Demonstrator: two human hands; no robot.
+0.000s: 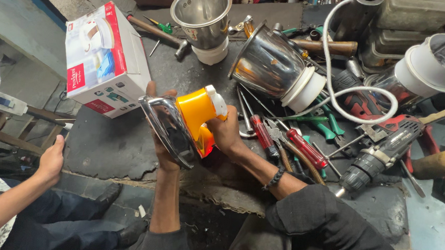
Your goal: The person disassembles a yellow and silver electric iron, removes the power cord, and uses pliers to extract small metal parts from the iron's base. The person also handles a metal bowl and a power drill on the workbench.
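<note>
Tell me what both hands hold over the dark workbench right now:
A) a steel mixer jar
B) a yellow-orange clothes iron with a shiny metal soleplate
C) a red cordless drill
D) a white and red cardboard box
B: the left hand and the right hand grip the yellow-orange clothes iron with a shiny metal soleplate, tilted on its side; drill, jars and box lie untouched on the bench.

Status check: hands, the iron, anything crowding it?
Both hands, left hand and right hand, grip the yellow iron, soleplate tilted up. Screwdrivers and white box close by.
</note>
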